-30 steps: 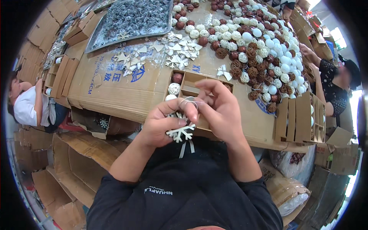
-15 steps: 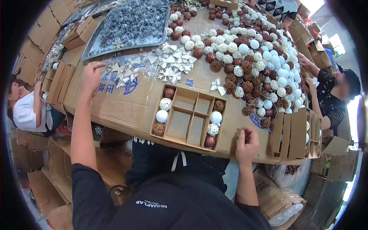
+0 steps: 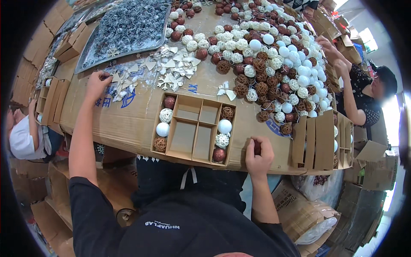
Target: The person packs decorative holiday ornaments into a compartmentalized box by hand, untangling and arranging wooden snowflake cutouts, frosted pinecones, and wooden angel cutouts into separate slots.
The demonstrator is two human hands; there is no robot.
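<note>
My left hand [image 3: 98, 85] is at the left edge of a loose pile of pale snowflake and tree-shaped cutouts [image 3: 173, 68], its thumb and fingers pinched together. Whatever lies between those fingertips is too small to make out. My right hand [image 3: 260, 156] rests on the table to the right of a divided cardboard box [image 3: 195, 160], fingers curled in a loose fist with nothing seen in it. Down each side of that box runs a column of balls: glittery brown [image 3: 169, 102], white wicker [image 3: 165, 115], plain white [image 3: 224, 126] and brown wicker [image 3: 160, 144]. Its middle compartments hold nothing.
A metal tray of frosted pinecones [image 3: 128, 30] stands at the back left. Brown and white balls [image 3: 274, 64] spread over the far right. More divided boxes stand at the right edge [image 3: 323, 141] and left [image 3: 53, 100]. A person [image 3: 368, 90] works at right, another [image 3: 25, 132] at left.
My left hand has closed its fingers at the edge of the cutouts. The fingers of my right hand have curled in more. The whole view has shifted slightly.
</note>
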